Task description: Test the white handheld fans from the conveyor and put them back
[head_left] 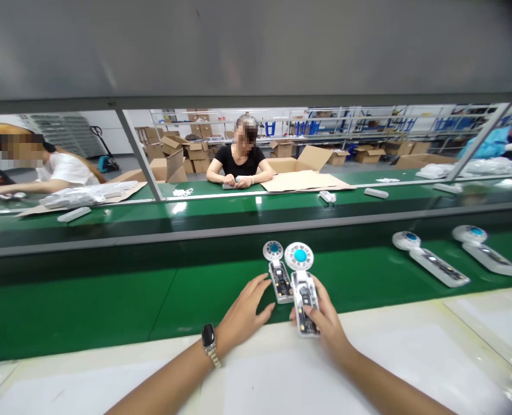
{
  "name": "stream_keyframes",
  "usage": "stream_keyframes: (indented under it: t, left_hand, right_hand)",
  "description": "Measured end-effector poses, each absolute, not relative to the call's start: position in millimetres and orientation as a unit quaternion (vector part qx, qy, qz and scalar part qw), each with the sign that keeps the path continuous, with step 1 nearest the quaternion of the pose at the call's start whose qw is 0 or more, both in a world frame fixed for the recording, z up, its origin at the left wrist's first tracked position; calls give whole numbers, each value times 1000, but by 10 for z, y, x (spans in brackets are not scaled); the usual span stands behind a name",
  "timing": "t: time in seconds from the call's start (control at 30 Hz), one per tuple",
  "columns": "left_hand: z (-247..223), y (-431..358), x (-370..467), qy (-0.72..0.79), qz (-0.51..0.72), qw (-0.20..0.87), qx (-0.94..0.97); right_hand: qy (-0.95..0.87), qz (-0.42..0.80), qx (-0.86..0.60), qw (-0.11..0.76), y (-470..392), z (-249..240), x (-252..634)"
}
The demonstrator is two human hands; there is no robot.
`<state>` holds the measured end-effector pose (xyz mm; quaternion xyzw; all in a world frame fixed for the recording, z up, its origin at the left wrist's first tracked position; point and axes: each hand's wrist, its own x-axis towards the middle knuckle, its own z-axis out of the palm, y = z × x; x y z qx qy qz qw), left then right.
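Observation:
My right hand [329, 323] grips a white handheld device [306, 300] by its handle, thumb across the front. This device has a round slotted head with a blue centre, and its handle shows a dark circuit board. Just left of it, a second device [280, 282] of the same kind lies on the green belt, its lower right edge partly behind the held one. Beside that second device is my left hand [247, 308], fingers and thumb apart and nothing held. Whether its fingertips touch the device's edge I cannot tell.
Two similar devices [439, 266] [489, 256] lie on the green belt [109, 305] at right. Beyond a metal rail [195, 231], white casings [376, 193] lie on another green surface. Co-workers sit across and at both sides. A grey panel [256, 46] hangs overhead.

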<state>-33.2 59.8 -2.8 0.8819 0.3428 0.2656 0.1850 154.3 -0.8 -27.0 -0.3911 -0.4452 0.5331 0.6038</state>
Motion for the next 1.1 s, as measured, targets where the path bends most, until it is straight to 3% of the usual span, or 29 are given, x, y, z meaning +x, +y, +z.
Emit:
stream_keyframes:
  t: [0.13, 0.37, 0.63, 0.8, 0.97, 1.1]
  left_hand:
    - [6, 579, -319, 334, 264, 150, 893]
    - [-24, 580, -302, 364, 249, 150, 885]
    - [-41, 600, -330, 402, 263, 143, 866]
    - [-86, 597, -345, 399, 262, 99, 873]
    - [-69, 565, -348, 417, 287, 146, 850]
    - [-30, 521, -322, 348, 303, 145, 875]
  right_hand:
    - [-453, 463, -497, 577, 155, -282, 1666]
    - [-431, 490, -501, 569, 222, -238, 1699]
    - [-435, 381, -609, 543, 214, -238, 1713]
    - [-488, 339, -615, 519, 170, -213, 1684]
    - [-508, 303, -585, 555, 112, -176, 1656]
    - [-529, 328, -533, 573, -6, -154, 1547]
